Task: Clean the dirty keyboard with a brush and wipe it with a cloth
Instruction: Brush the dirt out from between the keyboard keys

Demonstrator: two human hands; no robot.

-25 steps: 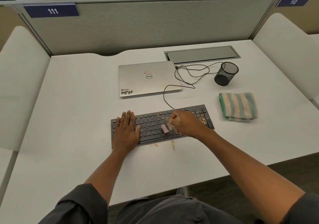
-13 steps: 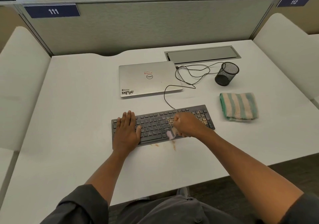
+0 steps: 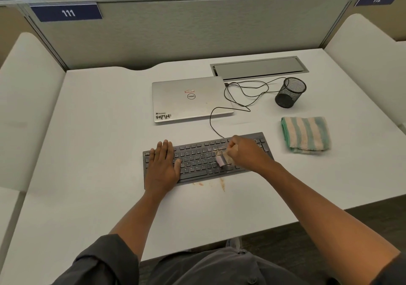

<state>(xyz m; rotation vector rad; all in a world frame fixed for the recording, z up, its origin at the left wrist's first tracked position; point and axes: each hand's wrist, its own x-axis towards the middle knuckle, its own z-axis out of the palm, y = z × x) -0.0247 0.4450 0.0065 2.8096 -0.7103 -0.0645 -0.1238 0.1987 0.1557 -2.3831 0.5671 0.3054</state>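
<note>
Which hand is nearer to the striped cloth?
Right. The right hand grips the brush over the keyboard's right half, just left of the cloth; the left hand rests flat on the keyboard's far left end.

You're in an office study carrel: grey partition [image 3: 197, 32] with numbered signs [image 3: 67, 12], white desk [image 3: 98, 130] with cable hatch [image 3: 259, 67], closed laptop [image 3: 191, 99].

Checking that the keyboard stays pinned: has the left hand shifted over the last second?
No. The left hand lies flat on the keyboard's left end, as before, at the same keys.
</note>
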